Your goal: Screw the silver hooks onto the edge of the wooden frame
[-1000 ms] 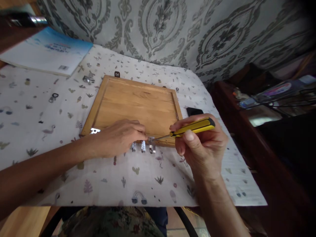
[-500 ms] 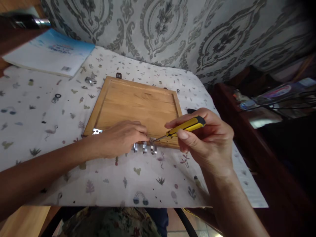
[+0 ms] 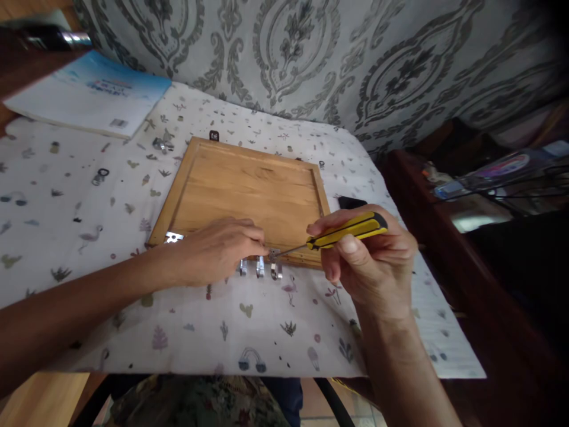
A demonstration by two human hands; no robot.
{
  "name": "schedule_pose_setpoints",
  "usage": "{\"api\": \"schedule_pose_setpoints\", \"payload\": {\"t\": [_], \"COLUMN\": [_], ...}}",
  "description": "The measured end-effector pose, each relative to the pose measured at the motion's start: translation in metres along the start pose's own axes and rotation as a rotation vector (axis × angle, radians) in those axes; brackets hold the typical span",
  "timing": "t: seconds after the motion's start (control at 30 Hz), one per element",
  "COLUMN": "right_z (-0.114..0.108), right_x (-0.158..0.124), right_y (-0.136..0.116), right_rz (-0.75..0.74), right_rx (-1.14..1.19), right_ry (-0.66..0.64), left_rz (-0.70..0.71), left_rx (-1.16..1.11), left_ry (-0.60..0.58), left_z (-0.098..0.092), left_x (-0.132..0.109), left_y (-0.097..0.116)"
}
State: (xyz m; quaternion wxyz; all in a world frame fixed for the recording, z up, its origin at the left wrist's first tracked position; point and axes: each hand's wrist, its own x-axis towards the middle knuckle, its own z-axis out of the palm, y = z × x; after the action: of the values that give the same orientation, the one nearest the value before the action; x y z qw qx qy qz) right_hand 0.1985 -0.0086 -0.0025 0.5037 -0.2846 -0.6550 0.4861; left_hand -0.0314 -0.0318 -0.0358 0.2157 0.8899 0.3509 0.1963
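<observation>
A flat wooden board with a raised frame lies on the patterned cloth. Several shiny metal hooks stick out from its near edge. My left hand rests on that edge, fingers pinched together on the metal hook fitting. My right hand is closed round a screwdriver with a yellow and black handle. Its thin shaft points left and its tip meets the fitting beside my left fingertips.
A white and blue booklet lies at the far left. Small metal parts are scattered on the cloth left of the board. A black object peeks out right of the board. Dark furniture stands beyond the table's right edge.
My right hand has rolled the screwdriver handle back and forth, its tip staying on the fitting. My left hand has kept its place on the board's edge.
</observation>
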Motion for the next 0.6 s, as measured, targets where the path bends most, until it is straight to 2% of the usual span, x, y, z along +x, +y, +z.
{"api": "schedule_pose_setpoints", "payload": {"t": [0.3,0.47,0.6], "right_z": [-0.0004,-0.0034,-0.0021], "right_x": [-0.0027,-0.0032,-0.0035], "right_y": [0.0042,0.0057,0.0055], "right_rz": [-0.009,0.016,0.027], "right_rx": [0.041,0.013,-0.008], "right_ry": [0.009,-0.043,-0.009], "left_rz": [0.045,0.057,0.041], "left_rx": [0.009,0.034,-0.012], "left_ry": [-0.082,-0.074,-0.071], "left_z": [-0.0047,-0.0055,-0.0029], "left_x": [0.0027,0.0036,0.0026], "left_y": [0.0017,0.0024,-0.0005]}}
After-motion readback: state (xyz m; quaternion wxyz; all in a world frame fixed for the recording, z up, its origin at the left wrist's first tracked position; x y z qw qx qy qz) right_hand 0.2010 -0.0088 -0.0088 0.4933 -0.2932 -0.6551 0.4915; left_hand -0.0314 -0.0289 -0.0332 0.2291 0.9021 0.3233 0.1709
